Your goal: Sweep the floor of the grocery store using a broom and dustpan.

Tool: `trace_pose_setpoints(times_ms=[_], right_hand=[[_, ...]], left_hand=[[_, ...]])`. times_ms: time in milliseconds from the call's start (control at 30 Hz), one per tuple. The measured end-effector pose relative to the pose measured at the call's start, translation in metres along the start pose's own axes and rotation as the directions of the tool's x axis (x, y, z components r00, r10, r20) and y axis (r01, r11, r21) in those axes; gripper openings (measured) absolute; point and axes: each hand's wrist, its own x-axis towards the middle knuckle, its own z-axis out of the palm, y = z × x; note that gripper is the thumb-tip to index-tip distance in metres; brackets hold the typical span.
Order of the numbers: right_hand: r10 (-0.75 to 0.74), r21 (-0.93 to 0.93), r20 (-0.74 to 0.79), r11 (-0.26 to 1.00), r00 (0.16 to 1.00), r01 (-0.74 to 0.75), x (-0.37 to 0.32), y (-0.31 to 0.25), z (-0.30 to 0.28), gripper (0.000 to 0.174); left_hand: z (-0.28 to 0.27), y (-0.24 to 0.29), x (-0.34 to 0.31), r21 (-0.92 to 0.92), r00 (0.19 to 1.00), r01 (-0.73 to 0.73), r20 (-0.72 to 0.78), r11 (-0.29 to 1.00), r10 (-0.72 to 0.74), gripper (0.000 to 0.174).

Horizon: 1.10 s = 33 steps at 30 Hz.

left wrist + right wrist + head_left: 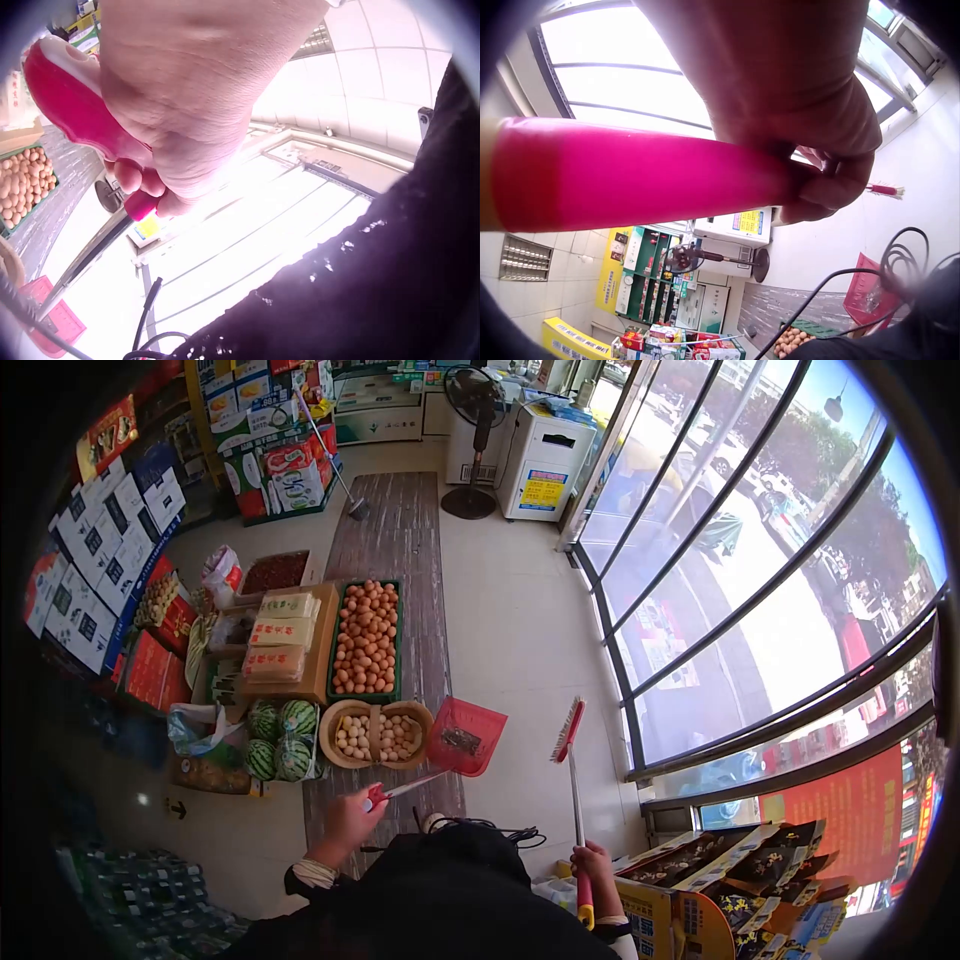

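Note:
My left hand (347, 825) grips the red and white handle (67, 105) of a long-handled dustpan (487, 722). Its red pan sits beside the egg basket, with a patch of dark grey debris (460, 740) inside. In my right hand (595, 863) is the pink-red grip (645, 176) of a broom, fingers curled round it. The broom's metal stick (576, 800) runs forward to a narrow red head (570, 730) with white bristles, over the pale floor right of the dustpan.
A wicker basket of eggs (328, 725), watermelons (260, 760) and a green crate of brown eggs (398, 650) line the left. Black cables (515, 832) lie by my feet. Packaged goods on a display (690, 860) stand at right, below tall windows (740, 560). A fan (480, 440) stands ahead.

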Motion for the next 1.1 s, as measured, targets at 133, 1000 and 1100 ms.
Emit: trace_pose_setpoints(times_ms=[133, 1000, 1100], right_hand=[[0.009, -0.022, -0.086, 1.000, 0.996, -0.011, 0.080, -0.081, 0.024, 0.007], [-0.023, -0.331, 0.170, 0.940, 0.985, 0.079, 0.701, -0.683, 0.408, 0.048], [0.027, -0.318, 0.194, 0.947, 0.981, 0.037, 0.721, -0.747, 0.478, 0.054]], left_hand=[[0.003, 0.012, 0.133, 0.068, 0.995, -0.087, -0.033, 0.994, 0.089, 0.030], [-0.007, -0.032, 0.842, 0.069, 0.916, 0.291, -0.307, 0.954, -0.258, 0.028], [-0.047, -0.044, 0.931, -0.023, 0.911, 0.337, -0.243, 0.941, -0.333, 0.027]])
